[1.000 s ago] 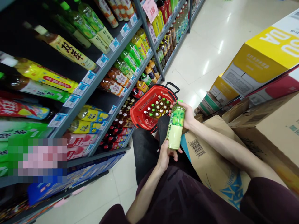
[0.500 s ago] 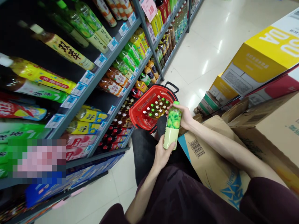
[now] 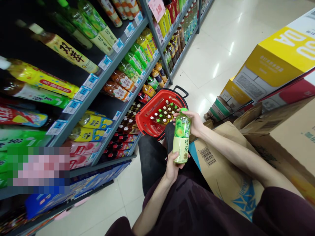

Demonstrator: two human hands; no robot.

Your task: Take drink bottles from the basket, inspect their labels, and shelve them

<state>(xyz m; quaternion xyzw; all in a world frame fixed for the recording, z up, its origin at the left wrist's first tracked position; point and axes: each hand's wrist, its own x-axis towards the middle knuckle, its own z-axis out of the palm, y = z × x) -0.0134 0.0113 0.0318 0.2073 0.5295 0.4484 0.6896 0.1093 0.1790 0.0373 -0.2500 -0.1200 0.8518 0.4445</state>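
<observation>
I hold a green tea bottle [image 3: 181, 137] with a green cap and pale green label upright over my lap. My right hand [image 3: 194, 123] wraps round its upper part near the cap. My left hand [image 3: 172, 168] cups and grips its bottom. Just beyond the bottle, a red shopping basket [image 3: 149, 116] stands on the floor with several capped bottles standing in it.
Grey store shelves [image 3: 108, 73] full of drink bottles run along the left, with blue price tags on their edges. Cardboard boxes [image 3: 221, 170] and yellow cartons [image 3: 273, 62] are stacked on the right. A tiled aisle floor [image 3: 216, 55] stretches ahead.
The bottle has been turned in my hands, so the side with printed characters now faces me. Both hands kept their grip and shifted only slightly.
</observation>
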